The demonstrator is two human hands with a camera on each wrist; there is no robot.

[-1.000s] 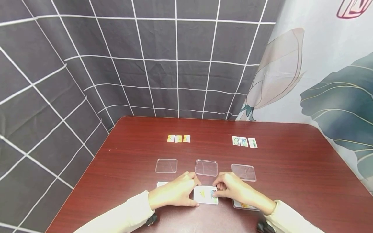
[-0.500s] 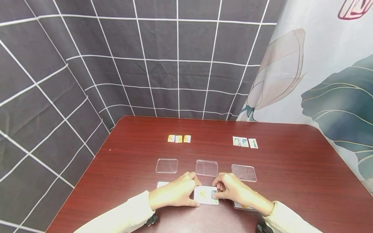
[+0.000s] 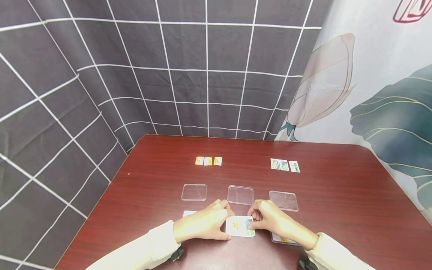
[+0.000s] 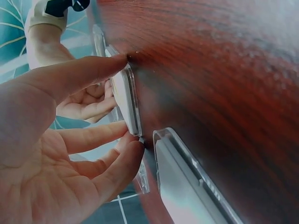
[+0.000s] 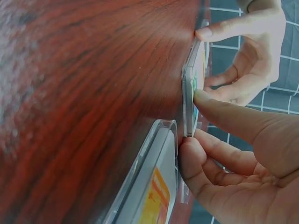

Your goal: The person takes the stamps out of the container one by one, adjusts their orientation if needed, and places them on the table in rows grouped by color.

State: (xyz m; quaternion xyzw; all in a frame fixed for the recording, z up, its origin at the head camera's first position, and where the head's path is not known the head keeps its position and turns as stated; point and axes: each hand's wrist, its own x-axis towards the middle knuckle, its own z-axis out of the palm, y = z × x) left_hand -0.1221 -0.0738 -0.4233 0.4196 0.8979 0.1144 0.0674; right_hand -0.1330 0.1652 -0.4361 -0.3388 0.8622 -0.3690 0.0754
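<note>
A shallow clear plastic case point(image 5: 185, 88) sits on the table, holding a thick white stack. Its top picture card point(image 3: 236, 228) is white with a yellow drawing and a blue-green one. My left hand point(image 3: 206, 221) holds the case's left part, thumb at the near edge and fingertips point(image 4: 135, 144) at the far edge. At the right end, my right hand point(image 3: 268, 217) pinches the card, its thumb point(image 5: 210, 100) on the printed face and its curled fingers by the case's far corner. Similar filled cases, one on the left point(image 4: 182, 186) and one on the right point(image 5: 149, 186), are partly hidden by my arms.
Beyond my hands lie clear lids on the left point(image 3: 194, 192), in the middle point(image 3: 240, 195) and on the right point(image 3: 283, 201). Farther back are small yellow cards point(image 3: 208, 161) and small green-blue cards point(image 3: 284, 165). A dark grid curtain point(image 3: 189, 86) hangs behind the table point(image 3: 152, 165).
The top card's right edge now sits slightly farther right over the case. Both hands keep nearly the same position; the head view has shifted a little.
</note>
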